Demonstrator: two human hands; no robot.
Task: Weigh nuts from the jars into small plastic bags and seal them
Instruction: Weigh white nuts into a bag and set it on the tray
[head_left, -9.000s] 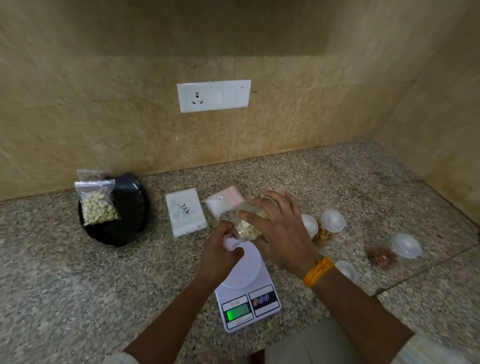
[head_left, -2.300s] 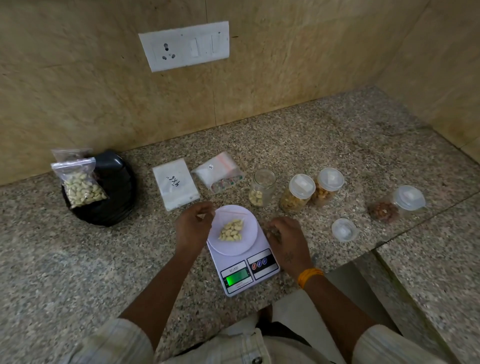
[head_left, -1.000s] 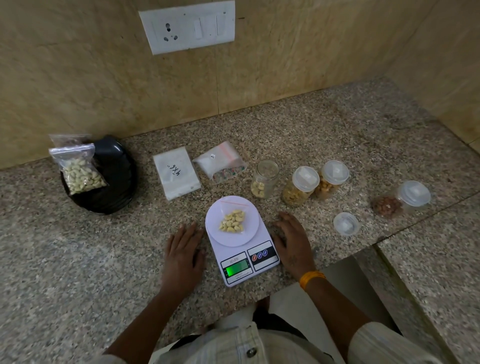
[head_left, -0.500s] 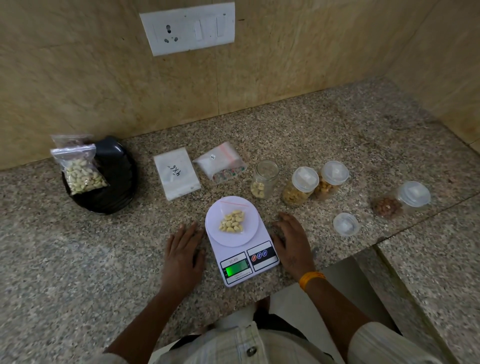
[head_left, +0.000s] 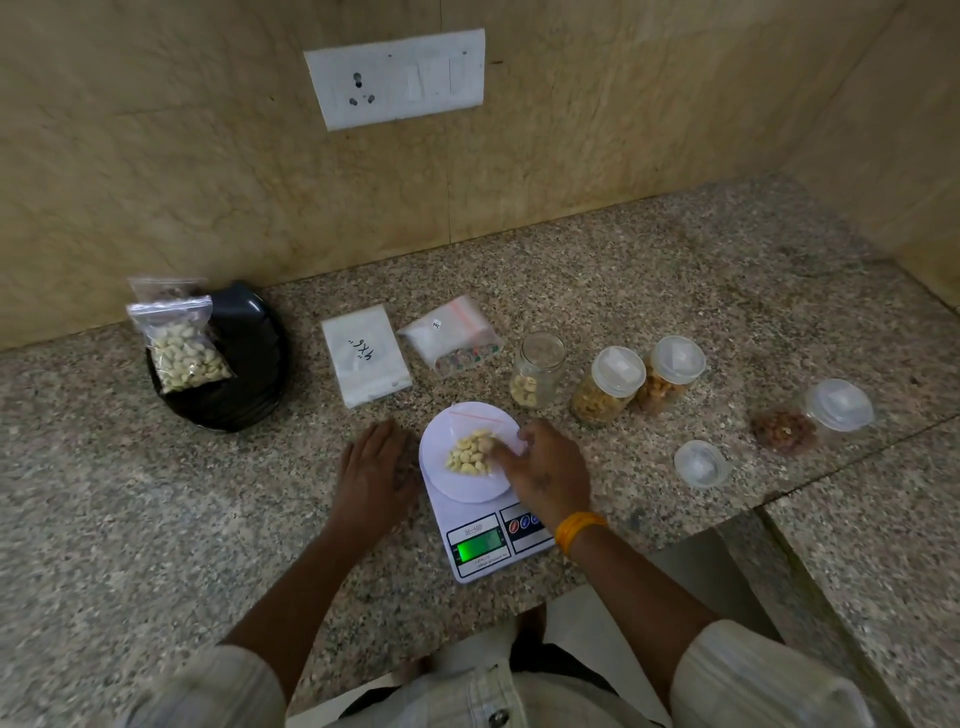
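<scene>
- Speckled granite worktop (head_left: 675, 291) backed by a tan wall.
- Black plate (head_left: 244, 364) near the left edge, carrying a sealed bag of cashews (head_left: 182, 348).
- White scale (head_left: 480, 519) at the front edge, lit green display.
- Left hand (head_left: 375, 475) flat on the worktop beside the scale, grip released.
- Right hand (head_left: 545, 467) over the pan, fingertips on the small bag of cashews (head_left: 470, 454); grasp itself unclear.
- Open jar (head_left: 537, 370) just behind the scale.

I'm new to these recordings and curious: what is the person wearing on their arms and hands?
Both hands are bare, with no gloves. The right hand has an orange band around its wrist and a small dark mark on its back. The left hand wears nothing. Pale, faintly striped sleeves are pushed up past the forearms.
</scene>
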